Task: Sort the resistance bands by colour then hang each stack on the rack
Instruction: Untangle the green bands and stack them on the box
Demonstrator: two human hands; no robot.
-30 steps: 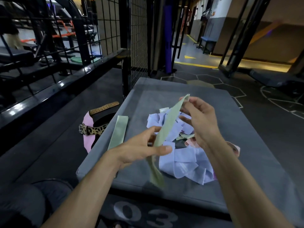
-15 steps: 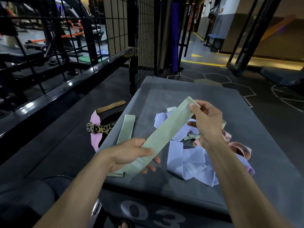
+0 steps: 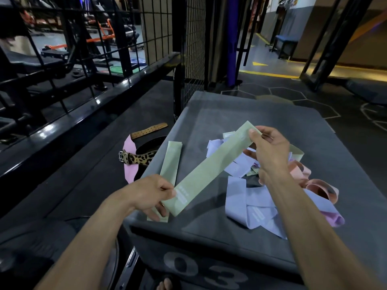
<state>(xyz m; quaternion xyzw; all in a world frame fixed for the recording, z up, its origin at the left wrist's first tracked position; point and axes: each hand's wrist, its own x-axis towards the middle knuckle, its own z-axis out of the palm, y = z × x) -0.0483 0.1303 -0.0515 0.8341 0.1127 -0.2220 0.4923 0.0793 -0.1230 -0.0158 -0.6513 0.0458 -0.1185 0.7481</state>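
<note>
A pale green resistance band [image 3: 211,168] stretches flat between my hands above the grey padded box [image 3: 261,114]. My left hand [image 3: 150,191] pinches its near end and my right hand [image 3: 268,149] pinches its far end. Another green band [image 3: 170,162] lies flat on the box's left side, partly under my left hand. To the right lies a loose heap of lilac bands [image 3: 249,204] with pink bands [image 3: 314,183] mixed in at its right edge.
A black wire-grid rack [image 3: 159,34] with a black rail stands to the left and behind. On the floor left of the box lie a leopard-print belt [image 3: 140,158], a pink strap [image 3: 129,164] and a tan perforated belt [image 3: 149,129].
The green band has been pulled straight and flat between my hands and shifted left toward the green band lying on the box. My left hand has moved down over that band's near end.
</note>
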